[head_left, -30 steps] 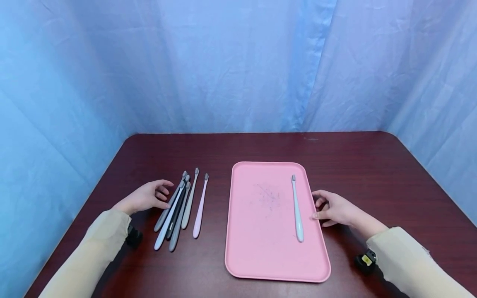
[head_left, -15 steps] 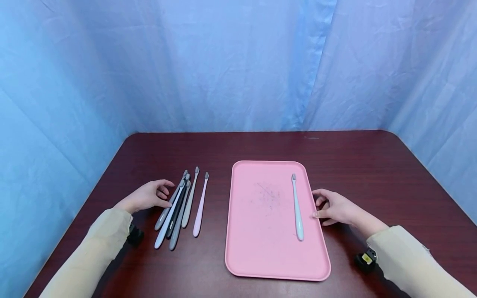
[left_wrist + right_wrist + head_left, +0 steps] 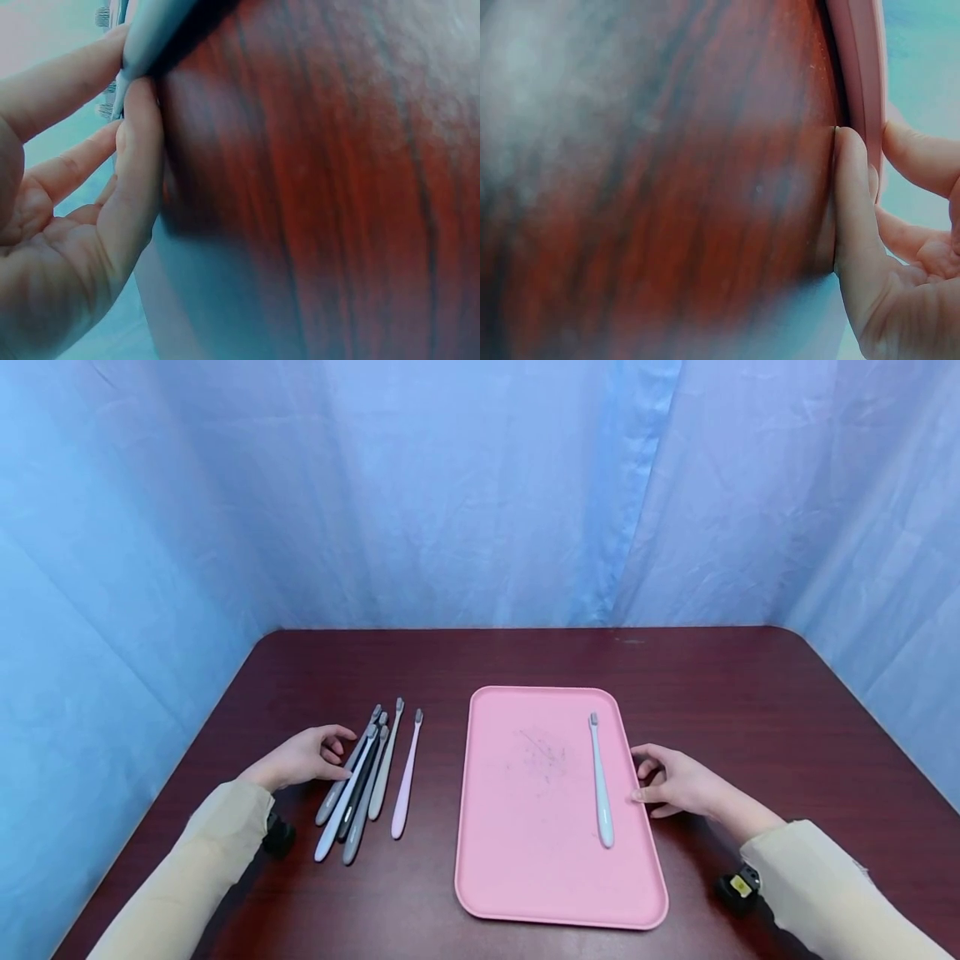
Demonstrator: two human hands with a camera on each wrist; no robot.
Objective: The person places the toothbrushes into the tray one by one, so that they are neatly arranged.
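A pink tray (image 3: 525, 852) lies on the dark wooden table (image 3: 750, 710), with one pale blue toothbrush (image 3: 600, 781) along its right side. Left of the tray lies a bundle of several grey, black and white toothbrushes (image 3: 360, 785) and a pink toothbrush (image 3: 406, 777) beside them. My left hand (image 3: 330, 756) rests left of the bundle, loosely curled. In the left wrist view its thumb (image 3: 139, 150) and a finger touch a grey handle (image 3: 154, 30). My right hand (image 3: 660, 777) rests at the tray's right rim (image 3: 859, 67), thumb (image 3: 849, 195) against it, holding nothing.
Blue curtains (image 3: 480, 485) close in the table at the back and on both sides. Small black wrist devices sit under each sleeve, the left (image 3: 279, 839) and the right (image 3: 738, 887). Bare wood stretches behind the tray and to its right.
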